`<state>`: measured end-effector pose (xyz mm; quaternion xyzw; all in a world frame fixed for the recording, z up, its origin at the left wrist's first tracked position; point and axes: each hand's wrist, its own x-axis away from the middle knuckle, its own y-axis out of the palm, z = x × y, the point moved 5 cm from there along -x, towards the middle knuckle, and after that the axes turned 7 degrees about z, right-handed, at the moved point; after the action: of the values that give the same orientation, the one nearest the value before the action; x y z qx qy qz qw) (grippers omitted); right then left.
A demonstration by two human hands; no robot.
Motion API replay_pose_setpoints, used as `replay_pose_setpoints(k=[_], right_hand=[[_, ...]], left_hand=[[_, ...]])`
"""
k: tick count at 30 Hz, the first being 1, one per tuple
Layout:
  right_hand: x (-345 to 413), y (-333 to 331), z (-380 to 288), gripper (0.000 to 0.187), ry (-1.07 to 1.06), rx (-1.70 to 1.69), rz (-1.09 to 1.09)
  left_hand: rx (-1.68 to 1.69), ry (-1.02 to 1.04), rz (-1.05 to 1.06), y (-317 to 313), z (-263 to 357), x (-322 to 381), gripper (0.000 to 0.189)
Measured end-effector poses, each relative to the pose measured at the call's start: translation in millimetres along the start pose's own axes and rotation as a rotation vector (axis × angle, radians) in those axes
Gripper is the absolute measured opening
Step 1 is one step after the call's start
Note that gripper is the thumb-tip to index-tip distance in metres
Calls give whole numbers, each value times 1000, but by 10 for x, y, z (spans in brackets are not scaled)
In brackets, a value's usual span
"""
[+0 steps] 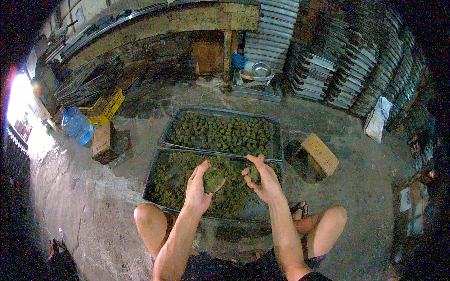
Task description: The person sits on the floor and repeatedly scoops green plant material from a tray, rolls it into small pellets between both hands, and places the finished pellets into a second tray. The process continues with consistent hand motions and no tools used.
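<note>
My left hand (197,188) cradles a lump of greenish-brown crumbly mixture (213,180), palm turned inward. A smaller clump (254,174) sits in the curled fingers of my right hand (265,179), whose index finger points outward. Both hands are over the near metal tray (149,179), where loose mixture (168,172) of the same colour is spread. Just beyond it lies a second metal tray (225,111), filled with many small round balls (225,131) that look made of that mixture. Part of the near tray is hidden by my hands and forearms.
Wooden stools (320,154) (102,142) stand on the concrete floor (105,203) at either side. Left are a blue water jug (76,124) and a yellow plastic crate (109,107). Stacked metal trays (316,77), a white sack (378,119) and a metal bowl (262,70) are farther back.
</note>
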<state>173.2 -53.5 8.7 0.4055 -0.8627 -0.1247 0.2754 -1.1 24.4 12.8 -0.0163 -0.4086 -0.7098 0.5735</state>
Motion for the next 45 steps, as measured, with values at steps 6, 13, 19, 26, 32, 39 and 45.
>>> replay_pose_setpoints(k=[6, 13, 19, 26, 32, 39, 45], right_hand=[[49, -43, -113, 68, 37, -1, -364], [5, -22, -60, 65, -159, 282, -130], [67, 106, -77, 60, -107, 58, -90], [62, -33, -112, 63, 32, -22, -247], [-8, -49, -84, 57, -158, 123, -149], [-4, -20, -72, 45, -73, 99, -56], [-5, -61, -27, 60, 59, 3, -131]], left_hand=[[-9, 3, 3, -14, -7, -16, 32], [-8, 9, -10, -19, -13, -23, 31], [4, 7, -17, -23, -10, -36, 31], [5, 5, 2, -19, 0, -3, 32], [6, -5, 8, -25, -7, -13, 32], [-2, -1, 15, -37, -8, -38, 30], [5, -6, 15, -46, -1, -27, 30]])
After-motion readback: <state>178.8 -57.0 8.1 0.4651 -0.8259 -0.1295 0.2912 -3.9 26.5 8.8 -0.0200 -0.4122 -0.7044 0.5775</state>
